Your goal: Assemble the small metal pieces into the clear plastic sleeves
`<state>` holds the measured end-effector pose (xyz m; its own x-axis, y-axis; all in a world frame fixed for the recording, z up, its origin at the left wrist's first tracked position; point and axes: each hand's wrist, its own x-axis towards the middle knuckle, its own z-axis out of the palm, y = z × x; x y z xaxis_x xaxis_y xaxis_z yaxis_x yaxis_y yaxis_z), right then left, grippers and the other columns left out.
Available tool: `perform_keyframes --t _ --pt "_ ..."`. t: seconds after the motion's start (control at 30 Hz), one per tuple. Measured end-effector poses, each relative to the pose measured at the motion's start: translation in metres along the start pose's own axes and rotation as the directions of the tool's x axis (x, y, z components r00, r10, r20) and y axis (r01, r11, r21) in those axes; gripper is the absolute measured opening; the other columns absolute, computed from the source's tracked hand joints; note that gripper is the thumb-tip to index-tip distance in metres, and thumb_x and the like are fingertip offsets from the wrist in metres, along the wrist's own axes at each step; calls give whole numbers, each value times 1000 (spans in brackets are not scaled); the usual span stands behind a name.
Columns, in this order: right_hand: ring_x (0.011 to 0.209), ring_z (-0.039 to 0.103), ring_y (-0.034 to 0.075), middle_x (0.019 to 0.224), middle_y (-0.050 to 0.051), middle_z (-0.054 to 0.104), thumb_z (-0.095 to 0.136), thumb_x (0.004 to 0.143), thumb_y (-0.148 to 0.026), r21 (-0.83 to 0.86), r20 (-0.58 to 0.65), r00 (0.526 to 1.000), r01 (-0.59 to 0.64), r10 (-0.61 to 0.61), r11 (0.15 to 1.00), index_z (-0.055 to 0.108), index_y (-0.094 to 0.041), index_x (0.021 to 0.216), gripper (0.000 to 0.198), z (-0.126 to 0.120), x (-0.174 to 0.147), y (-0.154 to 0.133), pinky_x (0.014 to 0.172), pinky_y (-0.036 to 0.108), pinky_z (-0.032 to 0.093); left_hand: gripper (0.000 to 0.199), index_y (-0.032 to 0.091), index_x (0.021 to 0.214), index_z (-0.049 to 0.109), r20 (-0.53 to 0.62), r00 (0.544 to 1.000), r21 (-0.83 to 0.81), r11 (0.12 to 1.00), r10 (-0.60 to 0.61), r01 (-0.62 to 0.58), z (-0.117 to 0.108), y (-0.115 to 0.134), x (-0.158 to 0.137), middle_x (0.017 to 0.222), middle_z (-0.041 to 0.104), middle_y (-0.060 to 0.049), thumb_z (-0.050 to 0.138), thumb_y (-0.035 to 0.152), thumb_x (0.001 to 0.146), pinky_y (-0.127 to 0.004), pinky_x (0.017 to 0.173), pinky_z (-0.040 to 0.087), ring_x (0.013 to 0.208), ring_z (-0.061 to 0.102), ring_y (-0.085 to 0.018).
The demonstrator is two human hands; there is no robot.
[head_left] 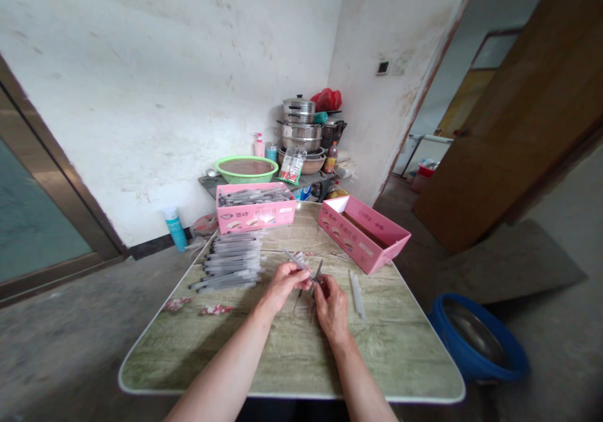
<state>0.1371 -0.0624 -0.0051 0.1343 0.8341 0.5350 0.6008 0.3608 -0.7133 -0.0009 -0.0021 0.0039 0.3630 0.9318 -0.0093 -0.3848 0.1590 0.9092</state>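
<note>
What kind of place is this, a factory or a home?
Probably a room in a home used for piecework: stacked cooking pots and a green basin stand by the wall, and a folding table carries pink boxes of pens.

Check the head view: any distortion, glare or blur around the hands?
Head view: wide-angle bending at the edges, door leaning; soft daylight, no glare on the table; left hand and right hand fairly sharp, the thin pens they hold too small to resolve.

Both bare forearms are stretched forward from the lower edge of the view and drawn together toward the middle. The left hand [286, 282] is held with its back up, fingers curled in a pinch. The right hand [331, 306] is set just beside it, fingers bent inward, fingertips nearly met with the left's.
</note>
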Motion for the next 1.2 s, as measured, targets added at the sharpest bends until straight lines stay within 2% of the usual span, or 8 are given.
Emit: perform_keyframes --t 0.1,0.2,0.37,0.57,0.73,0.93,1.1,1.2 --pt "63 58 14 74 3 64 43 96 -29 0 27 999 21 -21 1000 60 -17 91 22 0 0 1 60 23 40 42 8 85 70 2 1000 7 1000 -9 9 1 1 0 68 67 -6 83 41 61 -25 59 50 60 61 -14" --pt "57 56 14 67 2 62 38 98 -31 -27 36 999 18 -17 999 61 -17 85 29 0 1 1 57 24 39 43 8 85 70 -2 1000 10 1000 -16 16 1 1 0 69 67 -6 83 41 60 -25 59 50 60 61 -14" --pt "63 60 14 76 3 66 47 94 -32 6 8 1000 -2 2 1000 60 -17 100 21 0 0 1 60 23 42 41 8 85 71 5 1000 8 1000 -10 10 -1 -1 1 71 68 -7 82 40 62 -26 60 50 59 61 -13" --pt "55 55 14 65 2 62 36 99 -33 -42 46 999 11 -9 999 61 -18 82 34 1 1 1 56 24 39 41 9 85 71 6 1000 11 1000 -15 15 -1 -2 1 71 68 -6 82 40 62 -25 59 49 60 61 -14" --pt "60 58 15 73 3 65 47 95 -36 -11 18 1000 -10 10 1000 61 -16 100 25 0 0 1 58 23 41 41 8 86 71 5 1000 10 1000 1 -1 -2 -2 1 71 68 -7 81 40 63 -26 60 49 60 61 -14" --pt "58 57 14 68 3 63 38 99 -34 -38 43 999 23 -22 999 61 -17 86 31 1 -1 3 57 24 40 41 8 87 70 27 1000 24 1000 11 -12 -2 -2 1 68 66 -6 80 42 65 -25 59 48 60 60 -14" --pt "61 59 15 74 4 66 43 97 -35 -11 25 1000 10 -9 1000 61 -16 99 26 1 -1 3 59 24 42 41 8 86 70 17 1000 13 1000 11 -11 -2 -2 1 70 67 -6 81 41 64 -25 58 48 59 60 -14" --pt "60 59 15 73 3 66 44 96 -34 -16 38 999 11 -10 1000 61 -17 93 25 1 -1 3 58 23 41 40 8 86 70 33 999 18 1000 10 -11 -2 -2 1 67 66 -6 80 41 65 -25 58 48 59 60 -14"
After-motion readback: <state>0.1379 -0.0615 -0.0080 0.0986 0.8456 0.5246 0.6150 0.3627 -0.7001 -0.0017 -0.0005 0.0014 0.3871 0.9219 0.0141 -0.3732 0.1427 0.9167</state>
